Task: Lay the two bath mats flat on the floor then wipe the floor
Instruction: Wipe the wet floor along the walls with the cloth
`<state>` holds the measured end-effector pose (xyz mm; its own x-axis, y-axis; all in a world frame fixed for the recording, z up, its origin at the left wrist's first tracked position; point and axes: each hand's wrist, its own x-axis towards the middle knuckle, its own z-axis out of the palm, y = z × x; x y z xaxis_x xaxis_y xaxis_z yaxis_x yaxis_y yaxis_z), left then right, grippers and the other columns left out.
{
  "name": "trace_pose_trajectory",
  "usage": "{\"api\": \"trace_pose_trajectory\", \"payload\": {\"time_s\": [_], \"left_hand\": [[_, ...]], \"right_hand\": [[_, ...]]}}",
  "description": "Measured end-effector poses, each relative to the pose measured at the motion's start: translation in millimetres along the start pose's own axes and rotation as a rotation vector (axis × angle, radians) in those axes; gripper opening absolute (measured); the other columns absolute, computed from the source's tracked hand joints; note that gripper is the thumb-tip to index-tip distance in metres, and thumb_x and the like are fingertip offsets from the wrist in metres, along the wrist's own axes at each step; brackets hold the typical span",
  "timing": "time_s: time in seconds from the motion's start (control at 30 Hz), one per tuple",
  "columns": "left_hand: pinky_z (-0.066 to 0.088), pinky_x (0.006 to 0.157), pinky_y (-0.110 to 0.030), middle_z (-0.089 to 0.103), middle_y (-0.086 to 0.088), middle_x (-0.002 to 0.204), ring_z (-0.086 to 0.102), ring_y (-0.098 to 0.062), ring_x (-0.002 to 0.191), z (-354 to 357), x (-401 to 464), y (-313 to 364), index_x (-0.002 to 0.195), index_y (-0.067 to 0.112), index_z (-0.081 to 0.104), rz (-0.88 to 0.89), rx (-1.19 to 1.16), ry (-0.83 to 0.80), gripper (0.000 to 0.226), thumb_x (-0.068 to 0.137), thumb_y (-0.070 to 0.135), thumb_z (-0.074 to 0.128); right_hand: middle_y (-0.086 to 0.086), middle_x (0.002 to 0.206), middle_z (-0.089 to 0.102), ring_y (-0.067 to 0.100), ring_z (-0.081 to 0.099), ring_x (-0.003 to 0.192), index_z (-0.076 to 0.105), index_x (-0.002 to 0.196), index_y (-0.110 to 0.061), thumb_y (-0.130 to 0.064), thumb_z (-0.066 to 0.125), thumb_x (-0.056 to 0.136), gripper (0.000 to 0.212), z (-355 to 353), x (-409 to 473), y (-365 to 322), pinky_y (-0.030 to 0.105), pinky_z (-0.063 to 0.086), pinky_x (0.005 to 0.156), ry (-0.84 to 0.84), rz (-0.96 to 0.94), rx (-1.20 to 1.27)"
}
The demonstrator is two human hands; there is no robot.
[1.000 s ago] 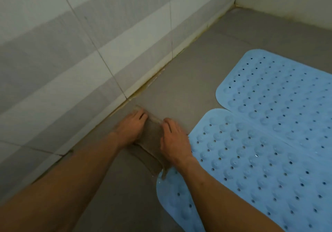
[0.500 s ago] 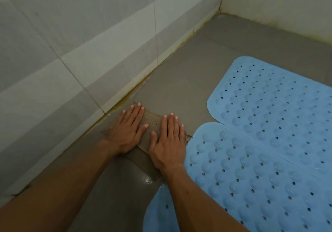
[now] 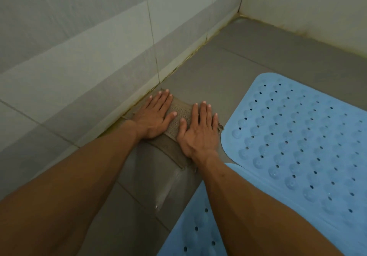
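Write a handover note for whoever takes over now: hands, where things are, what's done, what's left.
Left hand: open, palm flat on the cloth, by the wall.
Right hand: open, palm flat on the same cloth, beside the mats.
Cloth: brown rag spread on the floor, between wall and mats.
Far mat: blue, flat on the floor.
Near mat: blue, flat as far as visible; part hidden by the right arm.
Done: mats laid.
Left: wiping; a wet streak shows behind the cloth, the floor ahead toward the corner looks unwiped.
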<state>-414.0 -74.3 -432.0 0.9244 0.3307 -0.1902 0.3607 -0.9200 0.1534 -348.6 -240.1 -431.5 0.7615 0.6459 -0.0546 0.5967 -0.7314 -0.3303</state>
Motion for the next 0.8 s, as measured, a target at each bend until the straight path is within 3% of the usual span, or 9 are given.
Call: {"api": "trace_pose_trajectory", "payload": {"time_s": [0.3,0.8], "left_hand": [[-0.006,0.122,-0.040,-0.020,0.000,0.161,-0.021,-0.013,0.146,-19.6,61.2,2.2,0.152,0.020,-0.015,0.027,0.038,-0.012,0.070,0.096,0.059,0.002],[-0.006,0.120,-0.038,-0.015,-0.003,0.162,-0.017,-0.016,0.148,-23.6,65.3,1.4,0.154,0.015,-0.009,0.033,0.095,0.031,0.070,0.098,0.055,0.005]], "right_hand": [[0.010,0.167,-0.004,0.021,-0.012,0.153,0.003,0.159,-0.012,-0.051,0.014,0.100,0.071,-8.6,55.1,15.8,0.046,-0.007,0.124,0.047,0.040,0.016],[0.009,0.167,-0.005,0.021,-0.014,0.153,0.005,0.159,-0.013,-0.048,0.021,0.102,0.069,-15.4,57.3,10.9,0.047,-0.001,0.124,0.012,0.072,0.075]]}}
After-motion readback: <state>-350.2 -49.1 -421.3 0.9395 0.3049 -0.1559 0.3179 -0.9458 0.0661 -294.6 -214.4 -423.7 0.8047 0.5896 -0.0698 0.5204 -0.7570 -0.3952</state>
